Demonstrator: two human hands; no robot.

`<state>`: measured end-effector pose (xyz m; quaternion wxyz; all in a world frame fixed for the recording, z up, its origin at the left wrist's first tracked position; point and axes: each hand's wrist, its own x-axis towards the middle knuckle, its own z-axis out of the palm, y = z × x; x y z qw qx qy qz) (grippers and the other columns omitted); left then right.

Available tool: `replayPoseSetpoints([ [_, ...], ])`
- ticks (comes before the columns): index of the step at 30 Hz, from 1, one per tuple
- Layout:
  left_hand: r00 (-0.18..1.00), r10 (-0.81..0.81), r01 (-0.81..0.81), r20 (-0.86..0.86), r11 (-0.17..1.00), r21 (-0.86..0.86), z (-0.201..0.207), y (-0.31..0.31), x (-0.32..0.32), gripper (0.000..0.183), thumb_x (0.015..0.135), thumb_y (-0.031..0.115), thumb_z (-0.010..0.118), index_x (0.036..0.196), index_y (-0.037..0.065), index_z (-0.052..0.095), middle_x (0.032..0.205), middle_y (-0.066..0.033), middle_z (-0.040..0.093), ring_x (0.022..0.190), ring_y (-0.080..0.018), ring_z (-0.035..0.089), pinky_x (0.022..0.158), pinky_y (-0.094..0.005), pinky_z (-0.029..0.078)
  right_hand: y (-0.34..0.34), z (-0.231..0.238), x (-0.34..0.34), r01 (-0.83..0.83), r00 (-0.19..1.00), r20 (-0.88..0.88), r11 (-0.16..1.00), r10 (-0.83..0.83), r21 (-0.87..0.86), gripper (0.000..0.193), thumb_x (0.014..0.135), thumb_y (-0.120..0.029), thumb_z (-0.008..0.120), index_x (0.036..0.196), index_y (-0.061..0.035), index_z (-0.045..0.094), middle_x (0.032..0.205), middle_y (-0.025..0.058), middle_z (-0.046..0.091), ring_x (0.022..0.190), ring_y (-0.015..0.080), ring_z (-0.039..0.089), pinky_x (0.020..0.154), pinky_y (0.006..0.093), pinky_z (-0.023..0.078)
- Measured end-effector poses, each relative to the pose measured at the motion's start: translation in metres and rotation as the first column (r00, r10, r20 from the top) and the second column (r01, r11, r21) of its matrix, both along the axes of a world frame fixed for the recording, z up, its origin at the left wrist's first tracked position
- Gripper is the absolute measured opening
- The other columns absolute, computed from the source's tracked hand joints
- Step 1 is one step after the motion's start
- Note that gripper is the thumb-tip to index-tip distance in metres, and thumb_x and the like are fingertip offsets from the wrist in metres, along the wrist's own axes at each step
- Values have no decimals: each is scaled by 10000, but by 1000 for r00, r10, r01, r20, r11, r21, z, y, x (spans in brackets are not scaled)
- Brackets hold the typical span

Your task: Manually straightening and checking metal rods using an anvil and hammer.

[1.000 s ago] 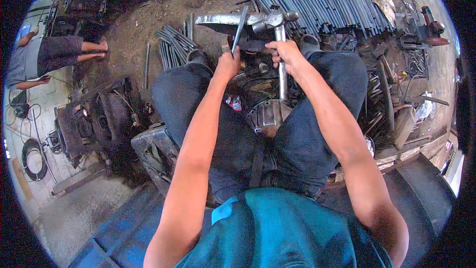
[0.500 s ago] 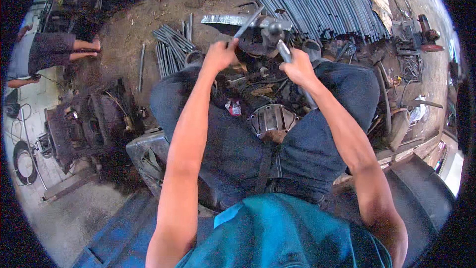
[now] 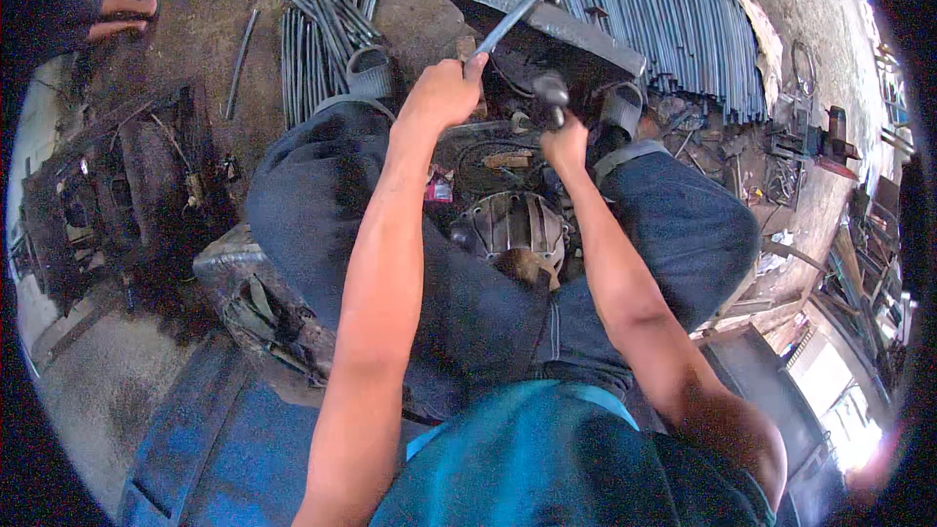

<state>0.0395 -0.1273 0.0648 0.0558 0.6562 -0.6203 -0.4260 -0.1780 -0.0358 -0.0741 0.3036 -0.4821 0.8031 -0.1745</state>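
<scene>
Left hand [image 3: 444,93] up front, fingers clenched around the near end of a slim metal rod [image 3: 512,20], and the rod runs out away from the person, slanting up to the right. Its long axis cuts across the line of the heavy steel bar [image 3: 571,29], its far end out beyond the bar's upper edge; whether rod and bar touch, you cannot tell from here. The bar itself tilts down to the right, left end out over the brown floor [image 3: 205,0], right end close by the right shoe [image 3: 623,109].

Over on the right, the right hand [image 3: 566,141] grips the hammer [image 3: 551,90], fingers curled in a fist, the handle mostly hidden behind them. The head sits just on the near side of the bar, a dark gap showing between them, too blurred to say exactly which way its face points. It's tight here: knees on both sides, metal casing [image 3: 512,220] below between the thighs, the big row of rods [image 3: 664,44] just past the bar's right half. More room lies leftward, where floor stretches from the bar's left end across to the smaller bundle of rods [image 3: 327,34].
</scene>
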Motion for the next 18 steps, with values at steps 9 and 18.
replayPoseSetpoints([
  [9, 998, 51, -55, 31, 990, 128, -7, 0, 10, 703, 924, 522, 330, 988, -125, 598, 1005, -368, 556, 1025, -470, 531, 910, -494, 404, -9, 101, 21, 34, 975, 221, 978, 14, -208, 243, 655, -106, 654, 800, 54, 543, 625, 70, 544, 600, 193, 479, 605, 348, 417],
  [18, 988, 127, -122, -83, 991, 55, -21, -3, 14, 722, 913, 542, 355, 874, -131, 616, 858, -376, 568, 921, -504, 550, 812, -506, 434, -19, 154, 28, -41, 944, 164, 596, 286, -802, 74, 826, -46, 611, 822, -52, 538, 649, 22, 513, 512, 73, 446, 494, 217, 378],
])
